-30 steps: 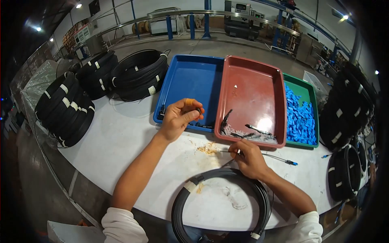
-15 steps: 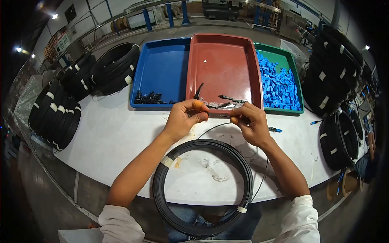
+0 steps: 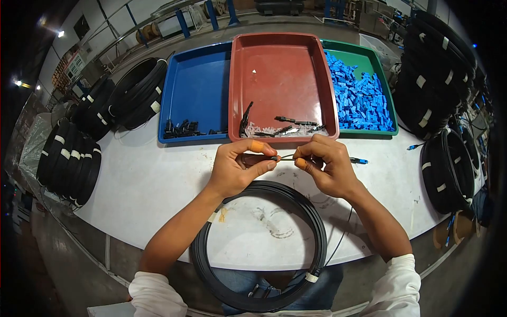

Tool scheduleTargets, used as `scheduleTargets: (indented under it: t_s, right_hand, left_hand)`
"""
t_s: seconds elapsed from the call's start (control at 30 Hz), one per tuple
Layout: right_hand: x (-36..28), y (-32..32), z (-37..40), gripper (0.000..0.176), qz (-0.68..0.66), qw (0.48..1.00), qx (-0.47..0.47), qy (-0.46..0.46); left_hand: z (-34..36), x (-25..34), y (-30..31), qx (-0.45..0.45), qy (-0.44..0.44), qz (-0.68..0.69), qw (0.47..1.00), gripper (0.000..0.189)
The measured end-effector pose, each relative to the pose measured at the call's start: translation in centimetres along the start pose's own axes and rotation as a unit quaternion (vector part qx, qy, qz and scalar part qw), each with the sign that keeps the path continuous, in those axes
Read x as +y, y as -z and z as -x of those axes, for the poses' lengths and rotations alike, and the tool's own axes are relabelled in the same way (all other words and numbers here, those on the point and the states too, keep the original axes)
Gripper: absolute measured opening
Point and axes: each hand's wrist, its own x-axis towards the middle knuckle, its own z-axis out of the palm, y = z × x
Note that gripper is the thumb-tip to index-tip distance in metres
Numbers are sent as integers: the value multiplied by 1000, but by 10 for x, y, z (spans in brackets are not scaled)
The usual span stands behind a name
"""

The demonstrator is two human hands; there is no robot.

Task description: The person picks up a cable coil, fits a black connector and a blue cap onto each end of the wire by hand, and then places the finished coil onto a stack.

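Between finger and thumb, my left hand (image 3: 240, 166) pinches a small black piece (image 3: 274, 158) at the cable's end. My right hand (image 3: 327, 166) is closed on the thin black cable (image 3: 287, 158) a short way to the right. Both hands are just in front of the red tray (image 3: 282, 79), which holds black parts and small clear pieces along its near edge. Below them a coil of black cable (image 3: 319, 232) lies over the table's front edge, with a loose strand running up on its right. A blue-tipped connector (image 3: 359, 160) shows beside my right hand.
A blue tray (image 3: 198, 90) with black parts stands left of the red one. The green tray (image 3: 388, 90) on the right holds many blue pieces. Taped black coils stand at the left (image 3: 68, 164) and right (image 3: 446, 169) of the white table (image 3: 132, 195).
My hands have come closer together, and the cable now shows straight between them. The view has shifted slightly, with the trays appearing higher and farther left.
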Motion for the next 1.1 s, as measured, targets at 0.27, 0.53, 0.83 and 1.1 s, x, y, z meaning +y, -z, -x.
scheduleTargets:
  t_s: [0.27,0.53,0.83,1.1]
  right_hand:
    - [-1,0,1,13,-13,1000,8,6]
    - [-3,-3,1,13,-13,1000,10,-1]
    - [-7,-7,1,20,68,996,-5,57]
    - [-5,-12,-3,29,74,996,-6,51]
  left_hand:
    - [2,4,-3,3,9,-31,999,18]
    - [3,-1,-4,17,-6,-57,998,19]
    - [0,0,-6,-20,-18,-147,989,25]
    - [5,6,-7,54,-88,-238,966,17]
